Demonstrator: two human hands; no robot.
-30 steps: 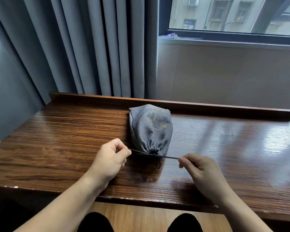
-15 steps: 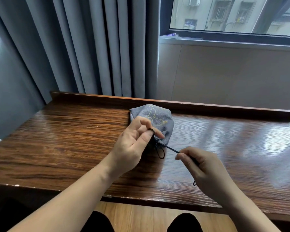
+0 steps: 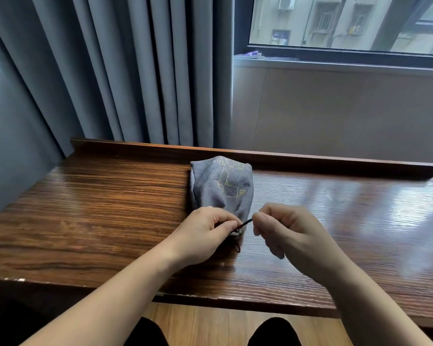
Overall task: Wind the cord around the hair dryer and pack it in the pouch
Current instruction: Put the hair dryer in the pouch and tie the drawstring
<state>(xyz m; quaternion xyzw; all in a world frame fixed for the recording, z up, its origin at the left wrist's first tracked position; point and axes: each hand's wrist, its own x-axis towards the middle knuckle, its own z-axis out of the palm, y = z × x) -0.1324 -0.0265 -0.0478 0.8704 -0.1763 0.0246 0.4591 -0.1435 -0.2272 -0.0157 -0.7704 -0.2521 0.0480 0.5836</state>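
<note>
A grey fabric pouch (image 3: 221, 187) with a yellow line drawing lies bulging on the wooden desk (image 3: 98, 208), its gathered mouth toward me. The hair dryer and its cord are hidden inside. A thin black drawstring (image 3: 244, 224) runs from the mouth between my hands. My left hand (image 3: 203, 234) pinches the string right at the pouch's mouth. My right hand (image 3: 283, 231) pinches the other end a short way to the right, fingers curled. A loose loop of string hangs below the left hand.
The desk has a raised back ledge (image 3: 310, 162) just behind the pouch. Grey curtains (image 3: 123, 71) hang behind on the left, a window (image 3: 348, 23) and beige wall on the right. My knees show below the front edge.
Both hands have drawn together at the pouch's mouth. The left hand dropped from above the pouch onto the string. The right hand moved up and left, so the stretch of string between them is shorter.
</note>
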